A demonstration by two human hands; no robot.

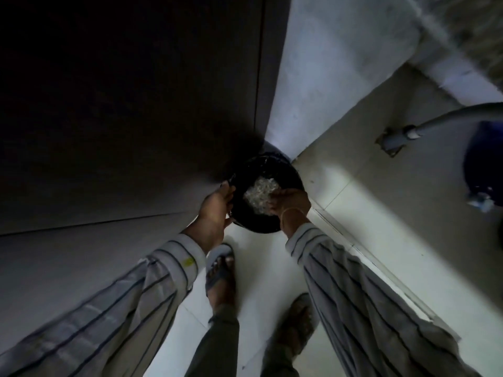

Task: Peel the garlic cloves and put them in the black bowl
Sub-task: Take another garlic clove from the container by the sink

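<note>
Round black bowl [290, 172], pale flaky heap [260, 193] inside; left hand [215, 210] grips its rim; right hand [290, 204] touches heap, clasp cannot be told

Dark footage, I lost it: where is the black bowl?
Centre of the head view: the black bowl is held above the floor, left hand gripping its left rim, right hand at its right edge.

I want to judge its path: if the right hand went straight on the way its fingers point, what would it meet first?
Most likely the pale pile inside the black bowl, directly ahead of the right hand; blur hides whether they already touch.
</note>
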